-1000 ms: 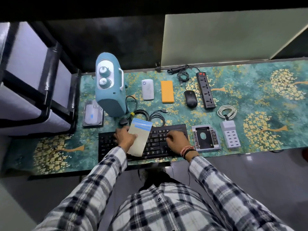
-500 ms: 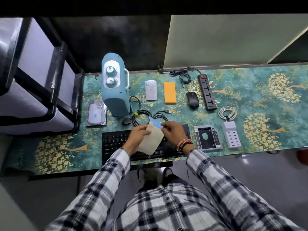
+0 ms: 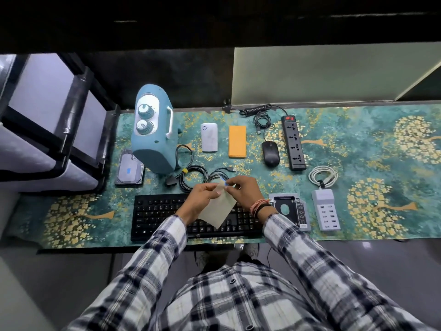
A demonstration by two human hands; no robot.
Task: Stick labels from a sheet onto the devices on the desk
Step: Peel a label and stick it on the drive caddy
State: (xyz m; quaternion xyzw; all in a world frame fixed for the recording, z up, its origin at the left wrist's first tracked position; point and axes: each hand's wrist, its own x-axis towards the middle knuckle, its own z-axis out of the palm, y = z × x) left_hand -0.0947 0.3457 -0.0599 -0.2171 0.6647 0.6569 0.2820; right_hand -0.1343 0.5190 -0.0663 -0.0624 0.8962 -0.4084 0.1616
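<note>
My left hand point(image 3: 202, 199) holds a pale label sheet point(image 3: 218, 212) above the black keyboard point(image 3: 162, 216). My right hand point(image 3: 243, 189) pinches a small blue label point(image 3: 225, 183) at the sheet's top edge; whether the label is free of the sheet is unclear. A hard drive point(image 3: 130, 169) at the left carries a blue label. Further back lie a blue heater point(image 3: 154, 130), a white device point(image 3: 209, 137), an orange power bank point(image 3: 237, 141), a black mouse point(image 3: 270, 154) and a black power strip point(image 3: 293, 142).
A drive caddy point(image 3: 290, 211) and a white USB charging hub point(image 3: 325, 209) lie right of the keyboard, with a coiled white cable point(image 3: 322, 176) behind them. Black cables point(image 3: 198, 175) sit behind the keyboard. A black-framed rack point(image 3: 47, 130) stands at the desk's left end.
My right hand left the keyboard and came to the sheet's top edge, where it now pinches the blue label. My left hand has raised and tilted the sheet.
</note>
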